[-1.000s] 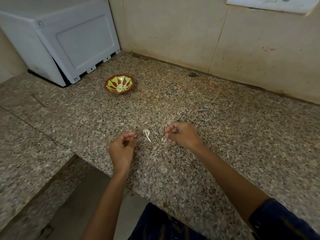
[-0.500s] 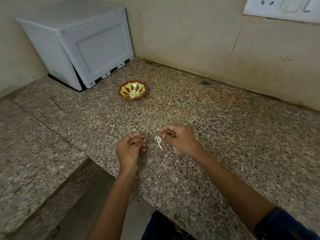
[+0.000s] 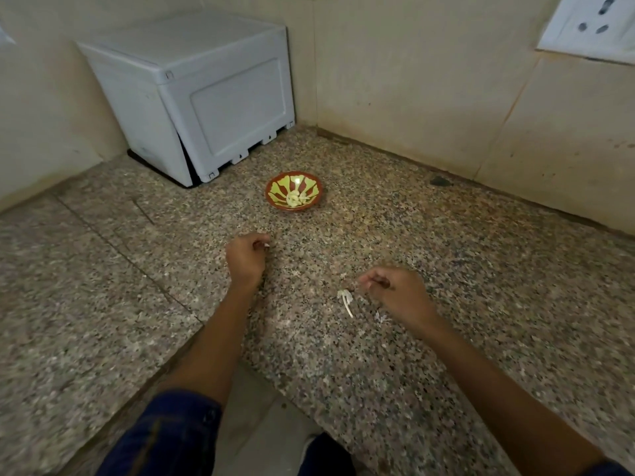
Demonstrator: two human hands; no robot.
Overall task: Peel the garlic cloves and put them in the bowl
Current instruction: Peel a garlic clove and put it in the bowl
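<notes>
Granite counter (image 3: 446, 255): left hand (image 3: 245, 257) curls, pinching a pale garlic clove (image 3: 266, 245) short of the bowl (image 3: 294, 191); right hand (image 3: 398, 293) curled, its contents hidden.

We see our two forearms bare up to dark blue sleeves pushed back near the elbows. Behind the left hand (image 3: 244, 257), the cuff of the dark blue fabric left sleeve (image 3: 165, 431) shows a small dark button; the dark blue right sleeve (image 3: 604, 470) barely shows behind the right hand (image 3: 398, 292).
</notes>
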